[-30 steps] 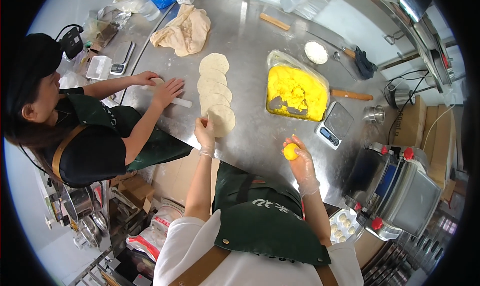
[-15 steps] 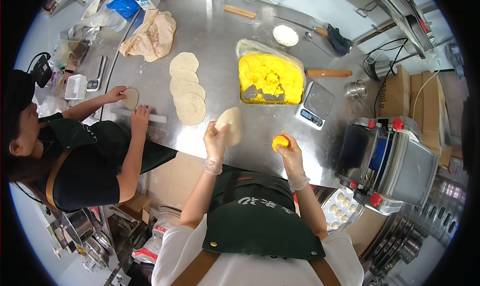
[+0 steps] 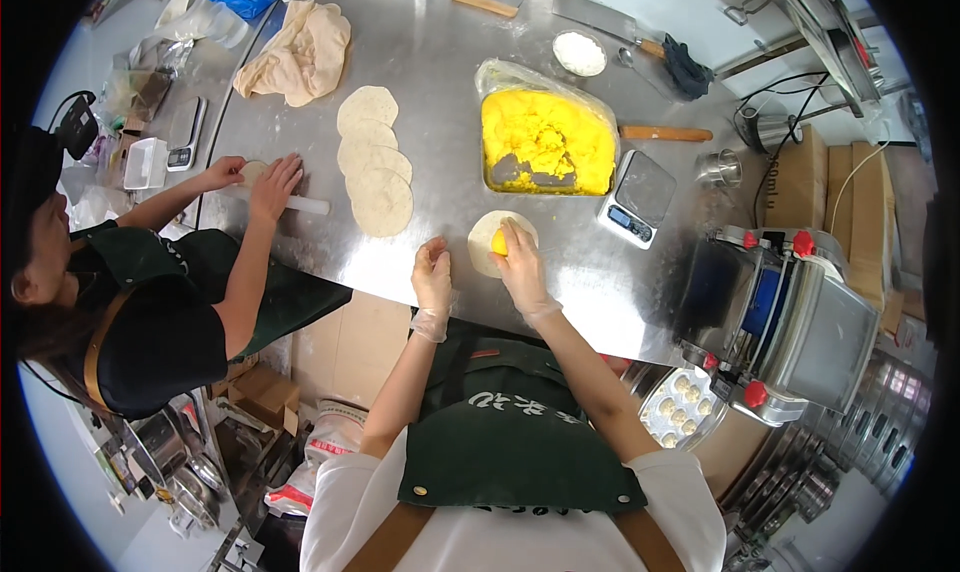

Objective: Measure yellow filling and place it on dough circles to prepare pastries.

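Note:
A round, pale dough wrapper (image 3: 482, 257) lies flat on the steel table in front of me. My right hand (image 3: 523, 270), in a clear plastic glove, grips a ball of yellow filling (image 3: 499, 242) at the middle of that wrapper, and its fingers partly cover the ball. Just left of the wrapper, my gloved left hand (image 3: 432, 277) hovers at the table's near edge, open and holding nothing, its fingers loosely bent. An overlapping row of dough wrappers (image 3: 381, 204) lies farther left. Beyond my right hand stands a tray of yellow filling (image 3: 550, 137), partly scooped out.
At the left a co-worker (image 3: 150, 292) rolls dough with a white rolling pin (image 3: 305, 205). A digital scale (image 3: 636, 200), a wooden rolling pin (image 3: 665, 133) and a bowl of white stuff (image 3: 579, 54) stand rightward. A machine (image 3: 780, 322) sits at the right edge; a dough lump (image 3: 298, 57) lies far left.
The dough wrapper has gone from my left hand onto the table. My right hand has moved left with the yellow ball and set it against the wrapper. The co-worker's hands have come closer together.

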The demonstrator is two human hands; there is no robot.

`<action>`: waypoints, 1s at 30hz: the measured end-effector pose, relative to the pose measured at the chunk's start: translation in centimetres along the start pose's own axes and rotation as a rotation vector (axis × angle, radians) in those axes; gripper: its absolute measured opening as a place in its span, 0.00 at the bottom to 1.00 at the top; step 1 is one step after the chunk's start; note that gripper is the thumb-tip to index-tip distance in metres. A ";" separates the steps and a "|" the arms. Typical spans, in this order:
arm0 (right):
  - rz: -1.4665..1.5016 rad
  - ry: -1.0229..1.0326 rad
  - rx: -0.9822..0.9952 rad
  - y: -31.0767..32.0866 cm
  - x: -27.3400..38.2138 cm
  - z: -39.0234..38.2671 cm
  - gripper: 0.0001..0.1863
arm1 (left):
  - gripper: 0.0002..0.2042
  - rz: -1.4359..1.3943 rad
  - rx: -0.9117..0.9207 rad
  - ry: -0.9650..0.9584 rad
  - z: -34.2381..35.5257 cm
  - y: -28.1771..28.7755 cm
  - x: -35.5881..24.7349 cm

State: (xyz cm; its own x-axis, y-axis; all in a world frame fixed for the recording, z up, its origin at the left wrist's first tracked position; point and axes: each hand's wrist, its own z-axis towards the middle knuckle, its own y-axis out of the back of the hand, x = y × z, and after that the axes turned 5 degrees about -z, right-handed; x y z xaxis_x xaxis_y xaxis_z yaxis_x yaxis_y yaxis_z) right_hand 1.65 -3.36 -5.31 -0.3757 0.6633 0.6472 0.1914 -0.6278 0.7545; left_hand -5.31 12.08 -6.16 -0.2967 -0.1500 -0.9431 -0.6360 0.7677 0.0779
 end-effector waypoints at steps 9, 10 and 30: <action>-0.059 0.112 0.035 1.9 -0.7 -1.9 0.27 | 0.28 0.663 0.460 -0.799 0.4 -2.6 -1.3; -0.081 0.215 0.097 1.7 -1.0 -1.9 0.25 | 0.31 0.651 0.561 -0.762 0.2 -3.3 -0.7; 0.251 -0.037 0.044 4.9 3.6 2.6 0.16 | 0.13 0.295 -0.413 0.137 14.5 10.6 -2.2</action>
State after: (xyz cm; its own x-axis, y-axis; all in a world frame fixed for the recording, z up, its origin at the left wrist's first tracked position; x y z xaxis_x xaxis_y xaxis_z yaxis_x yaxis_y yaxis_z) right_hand 3.57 -2.98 1.00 -0.2785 0.5041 0.8175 0.3137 -0.7568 0.5735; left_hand -1.09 29.57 -7.95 -0.5786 -0.0659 -0.8129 -0.7310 0.4839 0.4811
